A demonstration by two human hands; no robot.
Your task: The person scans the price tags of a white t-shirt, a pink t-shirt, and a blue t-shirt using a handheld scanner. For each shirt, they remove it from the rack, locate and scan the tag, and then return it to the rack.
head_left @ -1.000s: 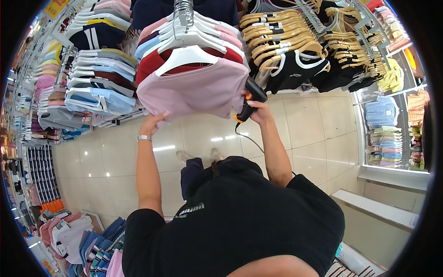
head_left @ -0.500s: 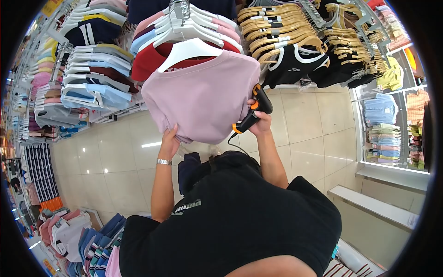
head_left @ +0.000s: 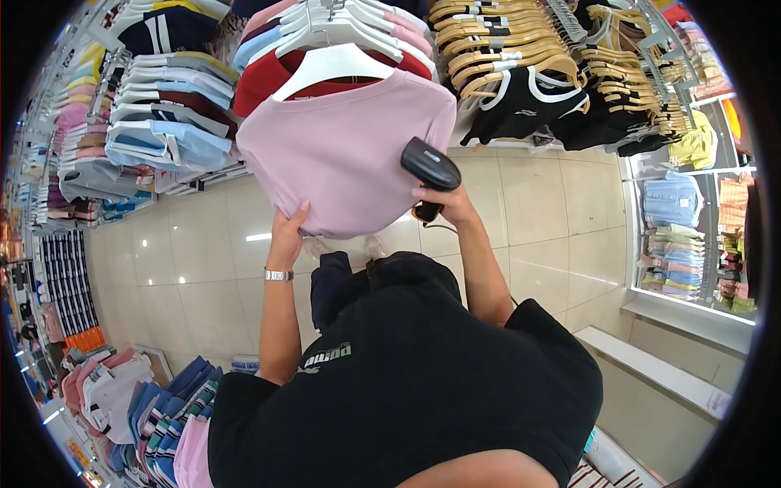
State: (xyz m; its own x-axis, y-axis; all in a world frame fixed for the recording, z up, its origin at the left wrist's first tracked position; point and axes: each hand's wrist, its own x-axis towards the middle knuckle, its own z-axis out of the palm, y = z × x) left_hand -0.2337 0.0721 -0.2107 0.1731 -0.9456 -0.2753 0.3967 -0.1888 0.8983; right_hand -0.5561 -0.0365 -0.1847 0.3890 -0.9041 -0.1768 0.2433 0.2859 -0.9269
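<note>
A light pink sweatshirt (head_left: 342,150) hangs on a white hanger (head_left: 333,69) at the front of a rack. My left hand (head_left: 289,232) pinches its lower edge on the left side. In my right hand (head_left: 451,203) is a black and orange barcode scanner (head_left: 431,165), gripped by its handle. The scanner's head lies over the right side of the sweatshirt, and its cord runs down behind my wrist. Whether my right fingers also touch the cloth is hard to tell.
Behind the sweatshirt hangs a red top (head_left: 256,85) among others on white hangers. Black tops (head_left: 525,106) on wooden hangers are to the right. Light-coloured shirts (head_left: 167,150) hang at left. A white shelf edge (head_left: 651,366) stands at lower right, above the tiled floor (head_left: 537,203).
The barcode scanner has turned in my right hand, its head now tipped up-left over the sweatshirt. My left hand still holds the hem, a little higher in view.
</note>
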